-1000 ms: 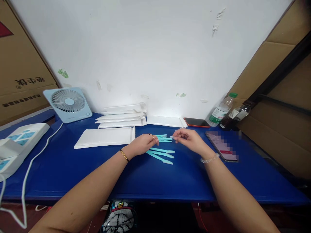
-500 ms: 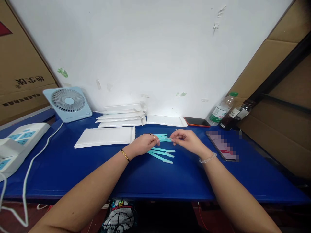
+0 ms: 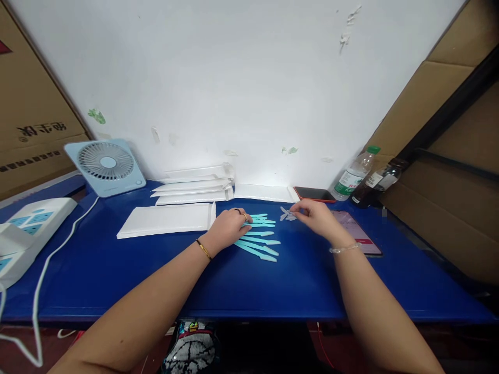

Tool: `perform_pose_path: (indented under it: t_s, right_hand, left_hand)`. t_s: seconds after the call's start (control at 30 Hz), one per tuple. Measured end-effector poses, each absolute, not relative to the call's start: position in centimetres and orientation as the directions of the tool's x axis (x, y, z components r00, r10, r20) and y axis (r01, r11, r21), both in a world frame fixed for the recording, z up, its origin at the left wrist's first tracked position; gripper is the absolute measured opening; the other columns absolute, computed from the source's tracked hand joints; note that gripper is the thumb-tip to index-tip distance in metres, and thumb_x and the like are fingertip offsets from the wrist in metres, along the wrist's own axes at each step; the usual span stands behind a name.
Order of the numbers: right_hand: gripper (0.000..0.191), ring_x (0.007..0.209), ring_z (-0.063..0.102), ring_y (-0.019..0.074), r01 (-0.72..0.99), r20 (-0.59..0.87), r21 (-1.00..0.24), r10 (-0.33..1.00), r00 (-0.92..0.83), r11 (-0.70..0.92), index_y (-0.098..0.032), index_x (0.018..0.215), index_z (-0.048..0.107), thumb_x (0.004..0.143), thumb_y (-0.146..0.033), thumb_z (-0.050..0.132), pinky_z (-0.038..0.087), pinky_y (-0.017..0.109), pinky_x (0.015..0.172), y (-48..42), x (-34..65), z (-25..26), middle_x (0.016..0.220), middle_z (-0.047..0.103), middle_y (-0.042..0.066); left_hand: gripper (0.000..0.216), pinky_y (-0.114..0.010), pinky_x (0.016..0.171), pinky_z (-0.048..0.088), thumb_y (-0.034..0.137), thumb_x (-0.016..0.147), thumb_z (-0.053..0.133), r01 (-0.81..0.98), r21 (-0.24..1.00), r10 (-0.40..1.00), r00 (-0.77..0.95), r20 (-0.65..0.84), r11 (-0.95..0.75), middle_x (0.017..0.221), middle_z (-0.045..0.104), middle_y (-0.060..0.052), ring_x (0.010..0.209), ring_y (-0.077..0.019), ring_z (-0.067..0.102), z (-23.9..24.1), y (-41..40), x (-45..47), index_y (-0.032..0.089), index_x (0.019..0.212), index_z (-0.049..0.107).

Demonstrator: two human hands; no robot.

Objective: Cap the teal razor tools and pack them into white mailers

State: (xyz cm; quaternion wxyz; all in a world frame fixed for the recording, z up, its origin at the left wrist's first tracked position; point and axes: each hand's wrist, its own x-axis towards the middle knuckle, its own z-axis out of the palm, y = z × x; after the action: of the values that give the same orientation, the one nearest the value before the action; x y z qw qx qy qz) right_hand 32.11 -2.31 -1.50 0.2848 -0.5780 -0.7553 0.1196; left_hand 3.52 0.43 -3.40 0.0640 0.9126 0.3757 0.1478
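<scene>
Several teal eyebrow razors (image 3: 258, 242) lie fanned out on the blue table, their blade ends pointing right. Over their handle ends is my left hand (image 3: 229, 227), fingers curled and closed around a teal handle; its fingers partly hide the upper razors. To the right, my right hand (image 3: 314, 217) is pinched at a small pile of clear plastic blade caps (image 3: 287, 213), with a cap at its fingertips. A white padded mailer (image 3: 167, 221) lies flat to the left of my left hand.
Stacked white mailers (image 3: 193, 191) and another mailer (image 3: 265, 192) lie along the wall. An orange-edged phone (image 3: 315, 194), a second phone (image 3: 360, 236), a water bottle (image 3: 353, 176) and a dark bottle (image 3: 376, 186) are at right. A fan (image 3: 107, 163) and power strip (image 3: 39, 221) stand left.
My right hand has moved right and slightly up, from the razor tips to the clear caps, which now show. My left hand has shifted slightly left and up, uncovering more razors.
</scene>
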Motion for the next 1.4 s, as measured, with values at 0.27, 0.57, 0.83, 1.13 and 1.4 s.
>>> perform_pose_path:
  t_s: [0.27,0.57,0.83,1.13,1.4]
  right_hand:
    - [0.015,0.07,0.058,0.0166,0.909,0.153,-0.326,0.964,-0.22,0.259,-0.021,0.084,0.068,0.074,-0.018,0.059,0.041,0.026,0.064,-0.3,33.7,-4.1,0.077,0.064,0.003]
    - [0.007,0.065,0.056,0.0144,0.805,-0.013,-0.543,0.956,-0.292,0.239,-0.019,0.075,0.061,0.072,-0.025,0.061,0.042,0.026,0.061,-1.1,32.5,-3.7,0.073,0.062,0.001]
    - [0.01,0.064,0.058,0.013,0.676,-0.022,-0.688,0.923,-0.384,0.265,-0.018,0.08,0.061,0.076,-0.027,0.058,0.046,0.026,0.062,-1.6,30.6,-3.5,0.071,0.063,0.0]
    - [0.014,0.064,0.055,0.0131,0.651,0.071,-0.679,0.913,-0.401,0.338,-0.019,0.078,0.062,0.077,-0.033,0.061,0.044,0.026,0.06,-1.9,28.7,-3.3,0.069,0.061,0.0]
    - [0.017,0.063,0.054,0.0127,0.668,0.101,-0.673,0.934,-0.343,0.318,-0.018,0.079,0.061,0.077,-0.034,0.061,0.043,0.025,0.059,-1.8,30.4,-3.1,0.07,0.061,0.001]
  left_hand:
    - [0.013,-0.028,0.07,0.04,0.029,0.084,0.055,0.725,0.227,0.76,0.623,0.185,-0.65,0.088,0.064,-0.004,0.082,-0.0191,0.059,-4.1,0.9,4.0,0.02,0.082,0.065]
    - [0.011,-0.027,0.066,0.039,0.024,0.081,0.055,0.722,0.285,0.773,0.616,0.151,-0.631,0.082,0.065,-0.004,0.073,-0.0169,0.058,-3.6,0.7,3.9,0.018,0.074,0.062]
    - [0.014,-0.025,0.059,0.037,0.024,0.083,0.051,0.707,0.393,0.791,0.604,0.097,-0.588,0.077,0.065,-0.003,0.068,-0.0158,0.057,-3.7,0.8,3.8,0.018,0.073,0.06]
    - [0.017,-0.025,0.06,0.039,0.025,0.082,0.05,0.684,0.388,0.77,0.626,0.123,-0.617,0.078,0.066,-0.004,0.068,-0.0154,0.058,-3.6,0.7,3.9,0.018,0.073,0.062]
    - [0.015,-0.024,0.058,0.035,0.022,0.081,0.05,0.7,0.392,0.787,0.605,0.118,-0.597,0.078,0.067,-0.003,0.065,-0.0144,0.056,-3.3,0.8,3.4,0.019,0.073,0.062]
